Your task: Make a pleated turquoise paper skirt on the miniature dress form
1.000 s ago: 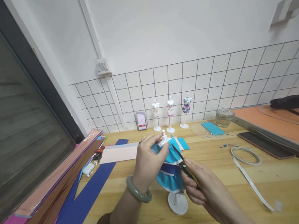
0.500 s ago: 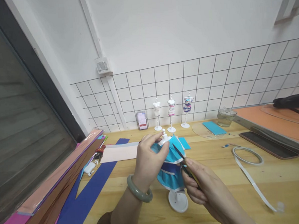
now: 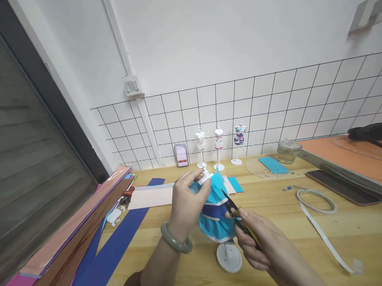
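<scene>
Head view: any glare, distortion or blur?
In the head view, light is soft and even; small glints mark the wrapped peach stack; the dark frame leans, perhaps from a wide lens; the phone screen is partly pixelated; the left hand, right hand and scissors look fairly clear.

The left hand (image 3: 188, 197) is gripping a mannequin (image 3: 205, 174) while the right hand (image 3: 263, 237) is holding scissors (image 3: 230, 201) at its blue dress (image 3: 218, 227)
</scene>
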`<action>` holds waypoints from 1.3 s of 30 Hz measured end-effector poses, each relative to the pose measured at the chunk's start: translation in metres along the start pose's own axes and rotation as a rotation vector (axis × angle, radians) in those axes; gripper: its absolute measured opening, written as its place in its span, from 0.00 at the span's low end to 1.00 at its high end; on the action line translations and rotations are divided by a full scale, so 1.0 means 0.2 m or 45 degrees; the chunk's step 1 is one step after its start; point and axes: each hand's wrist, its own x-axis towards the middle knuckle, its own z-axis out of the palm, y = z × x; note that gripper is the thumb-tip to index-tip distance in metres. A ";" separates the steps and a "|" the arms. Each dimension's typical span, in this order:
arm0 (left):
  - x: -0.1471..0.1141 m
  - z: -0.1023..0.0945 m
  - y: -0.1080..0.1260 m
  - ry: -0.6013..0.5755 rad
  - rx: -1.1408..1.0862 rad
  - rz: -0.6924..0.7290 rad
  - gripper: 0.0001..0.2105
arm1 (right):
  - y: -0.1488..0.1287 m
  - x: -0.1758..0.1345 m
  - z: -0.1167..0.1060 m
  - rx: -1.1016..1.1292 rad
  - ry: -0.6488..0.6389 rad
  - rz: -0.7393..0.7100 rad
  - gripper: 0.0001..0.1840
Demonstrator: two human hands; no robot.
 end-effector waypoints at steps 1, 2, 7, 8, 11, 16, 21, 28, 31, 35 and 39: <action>0.01 0.00 -0.01 -0.004 0.002 -0.016 0.12 | 0.00 -0.01 -0.02 -0.028 0.003 0.020 0.23; 0.01 0.00 -0.02 -0.014 0.000 -0.031 0.13 | 0.01 -0.02 -0.04 -0.055 0.007 0.037 0.24; 0.03 -0.03 -0.05 -0.160 -0.064 -0.029 0.17 | 0.03 -0.04 -0.20 -0.088 0.101 -0.046 0.25; 0.03 -0.03 -0.06 -0.201 -0.085 -0.012 0.18 | 0.02 -0.03 -0.22 -0.126 0.171 -0.107 0.26; 0.03 -0.04 -0.06 -0.295 -0.143 0.060 0.16 | -0.05 0.00 -0.26 -0.437 0.512 -0.349 0.29; 0.03 -0.05 -0.05 -0.383 -0.175 0.177 0.10 | -0.21 0.08 -0.27 -0.969 0.659 -0.646 0.21; 0.04 -0.06 -0.05 -0.439 -0.184 0.227 0.10 | -0.25 0.14 -0.30 -1.077 0.284 -0.657 0.20; 0.03 -0.06 -0.04 -0.428 -0.189 0.248 0.11 | -0.28 -0.01 -0.32 -1.232 0.435 -0.506 0.17; 0.01 -0.06 -0.02 -0.419 -0.168 0.258 0.12 | -0.33 -0.11 -0.30 -1.223 0.415 -0.445 0.19; -0.01 -0.04 0.01 -0.419 -0.193 0.248 0.14 | -0.34 -0.19 -0.24 -1.194 0.381 -0.466 0.19; -0.02 -0.04 0.03 -0.458 -0.231 0.238 0.17 | -0.28 -0.21 -0.11 -1.181 0.286 -0.499 0.14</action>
